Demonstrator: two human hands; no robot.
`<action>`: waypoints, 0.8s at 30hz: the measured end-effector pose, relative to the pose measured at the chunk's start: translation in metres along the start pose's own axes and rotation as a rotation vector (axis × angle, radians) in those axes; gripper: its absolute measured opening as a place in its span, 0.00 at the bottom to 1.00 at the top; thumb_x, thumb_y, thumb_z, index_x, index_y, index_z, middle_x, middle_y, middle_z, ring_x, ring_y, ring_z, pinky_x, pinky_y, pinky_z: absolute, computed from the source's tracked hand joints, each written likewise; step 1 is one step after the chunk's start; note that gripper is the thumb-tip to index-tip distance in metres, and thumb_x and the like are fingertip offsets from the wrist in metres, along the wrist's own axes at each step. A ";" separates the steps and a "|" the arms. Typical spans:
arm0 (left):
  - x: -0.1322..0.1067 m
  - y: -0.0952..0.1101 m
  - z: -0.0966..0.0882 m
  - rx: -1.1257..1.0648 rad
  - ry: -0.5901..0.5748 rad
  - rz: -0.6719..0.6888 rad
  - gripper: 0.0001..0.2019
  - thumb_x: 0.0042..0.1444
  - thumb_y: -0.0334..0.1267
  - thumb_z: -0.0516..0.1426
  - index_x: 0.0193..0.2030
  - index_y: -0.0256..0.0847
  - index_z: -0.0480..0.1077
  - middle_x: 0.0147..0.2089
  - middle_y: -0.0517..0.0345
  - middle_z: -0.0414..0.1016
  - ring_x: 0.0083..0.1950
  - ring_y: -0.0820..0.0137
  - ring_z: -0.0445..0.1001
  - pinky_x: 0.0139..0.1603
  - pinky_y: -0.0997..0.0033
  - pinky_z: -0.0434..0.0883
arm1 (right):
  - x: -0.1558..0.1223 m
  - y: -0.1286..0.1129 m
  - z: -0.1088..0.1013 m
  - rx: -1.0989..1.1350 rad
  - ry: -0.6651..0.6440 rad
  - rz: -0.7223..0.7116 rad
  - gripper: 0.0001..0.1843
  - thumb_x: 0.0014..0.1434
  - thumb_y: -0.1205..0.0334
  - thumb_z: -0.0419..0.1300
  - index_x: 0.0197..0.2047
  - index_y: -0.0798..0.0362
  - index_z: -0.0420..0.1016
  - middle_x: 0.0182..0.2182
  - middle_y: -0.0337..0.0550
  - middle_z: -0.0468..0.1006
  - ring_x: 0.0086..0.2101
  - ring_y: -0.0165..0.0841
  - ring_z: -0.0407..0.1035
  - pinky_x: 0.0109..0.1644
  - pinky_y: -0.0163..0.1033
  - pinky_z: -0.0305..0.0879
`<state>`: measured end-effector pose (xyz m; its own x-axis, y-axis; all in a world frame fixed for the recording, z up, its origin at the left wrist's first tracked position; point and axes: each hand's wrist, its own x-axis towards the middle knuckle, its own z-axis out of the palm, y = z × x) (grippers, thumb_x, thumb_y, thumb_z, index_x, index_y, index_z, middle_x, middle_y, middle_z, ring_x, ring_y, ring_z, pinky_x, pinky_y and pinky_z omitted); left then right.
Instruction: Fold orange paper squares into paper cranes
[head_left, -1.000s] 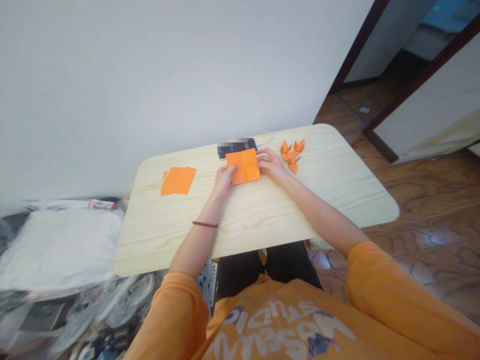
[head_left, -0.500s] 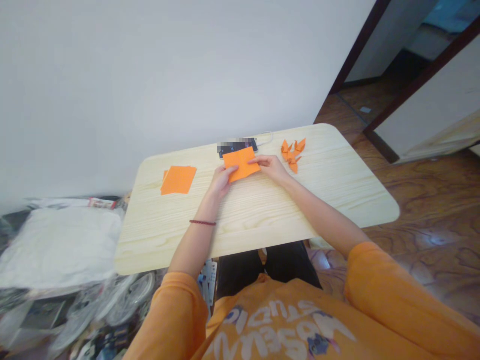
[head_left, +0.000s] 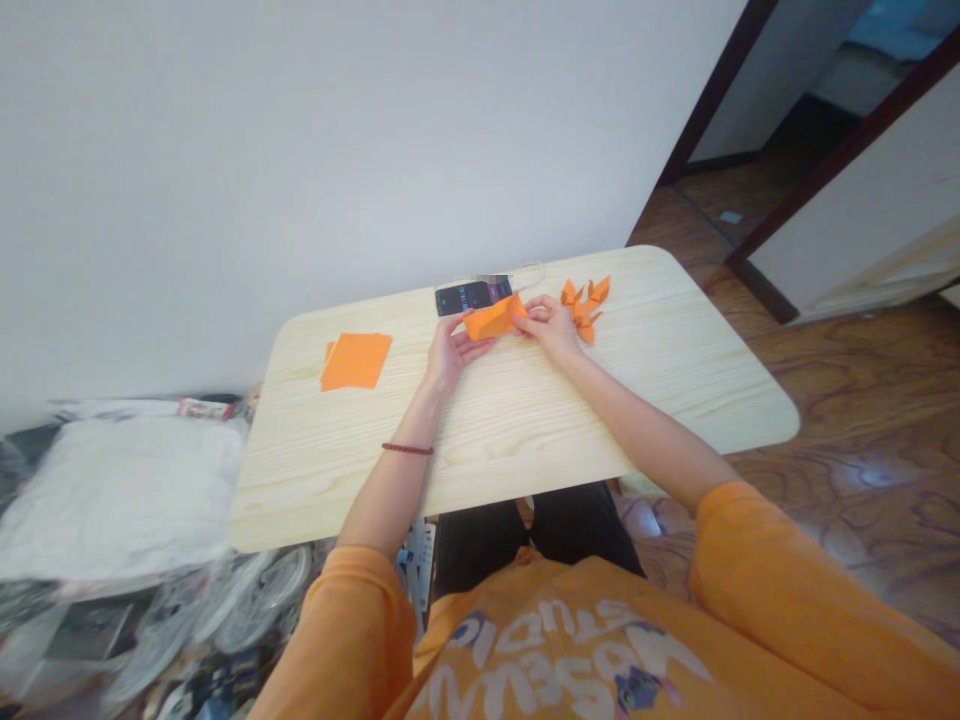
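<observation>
An orange sheet of origami paper [head_left: 493,320], partly folded over, is held between my hands above the table. My left hand [head_left: 450,352] grips its left end, with the fingers running underneath. At the right end, my right hand [head_left: 551,328] pinches the paper between thumb and fingers. Right beside that hand lie several folded orange paper figures [head_left: 585,308] with pointed tips. Farther left, a small stack of square orange paper [head_left: 356,361] rests flat on the table.
Behind the paper, a phone [head_left: 465,298] with a lit screen and a white cable lies near the wall. The pale wooden table [head_left: 525,440] has rounded corners. White bedding-like cloth [head_left: 127,490] and wrapped clutter sit at the left; a doorway opens at the right.
The paper was spread nearly flat with a crease; now it is bent over into a narrower shape and tilted. It has shifted slightly right, and my left fingers have moved under it.
</observation>
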<state>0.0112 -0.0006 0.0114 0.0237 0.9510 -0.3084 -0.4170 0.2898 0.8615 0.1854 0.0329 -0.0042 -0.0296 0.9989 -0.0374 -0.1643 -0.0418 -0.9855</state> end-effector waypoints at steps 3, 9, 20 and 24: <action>-0.002 -0.003 0.003 0.041 0.029 0.088 0.34 0.51 0.49 0.61 0.62 0.45 0.57 0.41 0.51 0.79 0.39 0.64 0.80 0.48 0.62 0.73 | -0.001 0.000 0.001 -0.011 0.001 -0.010 0.26 0.33 0.54 0.73 0.30 0.49 0.61 0.17 0.31 0.74 0.19 0.27 0.68 0.27 0.34 0.65; 0.000 -0.017 0.003 0.176 0.128 0.230 0.47 0.32 0.35 0.72 0.62 0.45 0.57 0.41 0.54 0.79 0.44 0.66 0.78 0.53 0.66 0.71 | -0.007 -0.002 0.007 0.016 -0.080 0.015 0.28 0.33 0.54 0.74 0.31 0.50 0.61 0.17 0.31 0.75 0.20 0.28 0.71 0.28 0.33 0.69; 0.012 -0.024 -0.004 0.060 0.231 0.326 0.43 0.35 0.29 0.70 0.59 0.44 0.57 0.37 0.56 0.78 0.40 0.64 0.79 0.47 0.59 0.75 | -0.011 -0.007 0.011 0.056 -0.108 0.084 0.21 0.38 0.62 0.73 0.33 0.53 0.67 0.19 0.35 0.78 0.23 0.29 0.75 0.31 0.32 0.73; 0.013 -0.027 -0.004 0.117 0.208 0.383 0.46 0.31 0.31 0.71 0.59 0.45 0.58 0.39 0.57 0.77 0.40 0.66 0.79 0.47 0.62 0.75 | -0.012 -0.007 0.011 0.014 -0.091 0.044 0.21 0.38 0.61 0.73 0.32 0.53 0.67 0.17 0.34 0.77 0.21 0.28 0.73 0.29 0.32 0.72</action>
<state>0.0195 0.0031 -0.0172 -0.3003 0.9536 -0.0228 -0.2544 -0.0571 0.9654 0.1759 0.0206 0.0053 -0.1266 0.9899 -0.0644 -0.1751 -0.0862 -0.9808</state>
